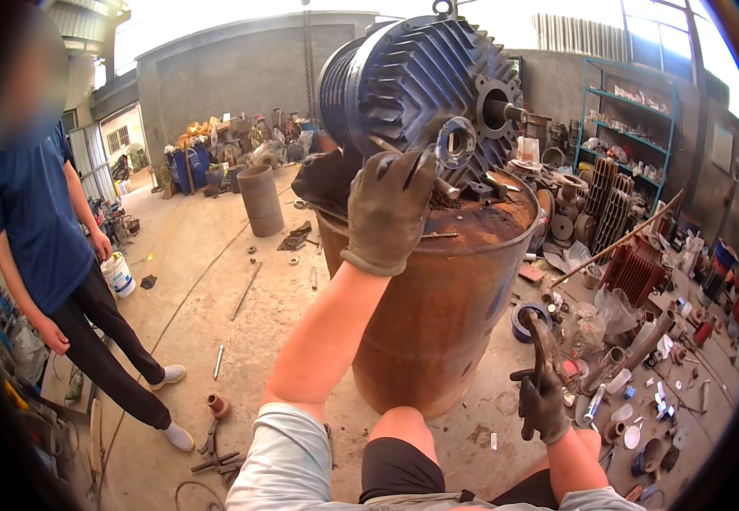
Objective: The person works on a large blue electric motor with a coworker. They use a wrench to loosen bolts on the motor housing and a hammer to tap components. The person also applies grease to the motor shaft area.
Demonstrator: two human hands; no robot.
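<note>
My left hand (392, 209), in a dark work glove, is raised at the rim of a rusty drum (437, 315). Its fingers are closed around a short metal rod (446, 188), whose ends show on both sides of the glove. A grey metal ring (455, 142) sits against the thumb side; whether the fingers grip it too is unclear. Behind them, a ribbed dark-blue gearbox (416, 81) rests on the drum, its shaft (506, 111) pointing right. Lower right, my gloved right hand (545, 409) is closed on a dark, elongated tool (545, 345) pointing upward.
A person in a blue shirt (37, 221) stands at left beside a white bucket (118, 274). An open metal cylinder (259, 200) stands farther back. Machine parts and a blue ring (525, 322) litter the floor at right, with a long stick (616, 240) and shelving (629, 119).
</note>
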